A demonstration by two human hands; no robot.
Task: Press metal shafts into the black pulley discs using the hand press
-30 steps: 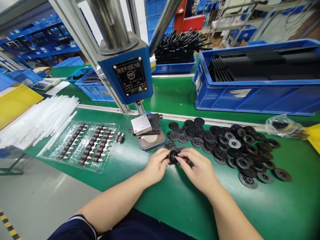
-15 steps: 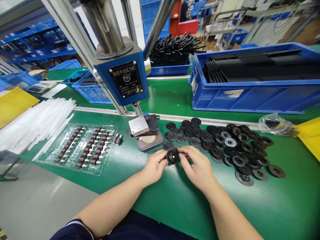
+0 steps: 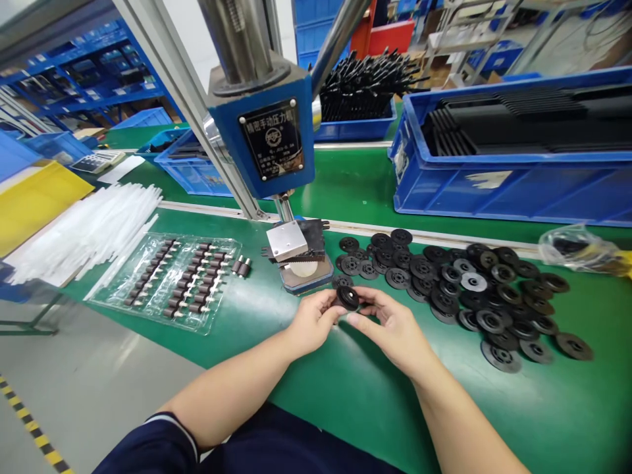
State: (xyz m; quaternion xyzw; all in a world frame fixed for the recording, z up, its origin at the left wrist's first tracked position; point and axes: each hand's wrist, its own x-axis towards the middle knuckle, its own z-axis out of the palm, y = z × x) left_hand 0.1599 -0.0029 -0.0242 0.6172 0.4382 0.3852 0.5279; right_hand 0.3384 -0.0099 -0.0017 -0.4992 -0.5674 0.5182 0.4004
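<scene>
Between my two hands, above the green bench, is a black stepped plastic wheel (image 3: 348,298) with a pale spot at its centre. My left hand (image 3: 312,322) pinches it from the left, fingers closed. From the other side my right hand (image 3: 391,327) has its fingertips closed at the wheel's edge; part of that contact is hidden. Just behind the hands stands a blue hand press (image 3: 276,131), with a silver plate (image 3: 287,241) on the dark fixture beneath its ram. A spread of loose black discs (image 3: 447,299) lies right of the hands, one of them pale grey.
Left on the bench, a clear plastic tray (image 3: 118,280) holds rows of brown rollers; a few rollers (image 3: 241,266) lie beside it. Further left is a heap of white strips (image 3: 93,227). Blue bins (image 3: 508,187) of black parts line the back. A plastic bag (image 3: 573,247) lies far right.
The wheel has been tilted, so its face now points more upward. Both hands stay around it, with the right thumb shifted closer underneath. The camera view has turned slightly left.
</scene>
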